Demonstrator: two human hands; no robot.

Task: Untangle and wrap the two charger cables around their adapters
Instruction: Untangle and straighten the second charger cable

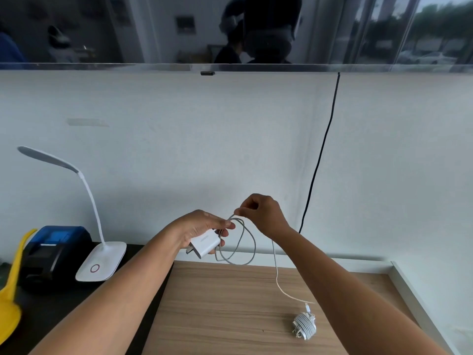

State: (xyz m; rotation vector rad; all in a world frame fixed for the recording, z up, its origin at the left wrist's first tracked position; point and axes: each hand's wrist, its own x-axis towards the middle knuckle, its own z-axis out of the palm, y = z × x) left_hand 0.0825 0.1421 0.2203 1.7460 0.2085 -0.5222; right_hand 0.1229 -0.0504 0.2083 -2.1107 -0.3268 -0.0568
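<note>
Above the near edge of the wooden bench (pixel 230 303), both hands are up and busy: the left hand (pixel 202 226) is clasped round the white adapter (pixel 206 243), prongs pointing down and left, and its fingertips also trap the top of two loose loops of grey cable (pixel 253 243) dangling beside the block. The right hand (pixel 263 213) pinches that cable between thumb and forefinger just above the loops, and from there the tail drops to the bench and curls towards the wrapped charger (pixel 304 326), already bundled and lying near the right forearm. Here's the danger, I'd say: those loops hang free beside the adapter, not round it, so one slack moment in the left fingertips and they spill or cross into a fresh knot. The tail's plug end lies right by the finished bundle; whether it touches, I cannot tell. A quick pull could snag it and drag that bundle across the bench, or loosen its turns. Wind too tight at the adapter's socket and the cable kinks.
</note>
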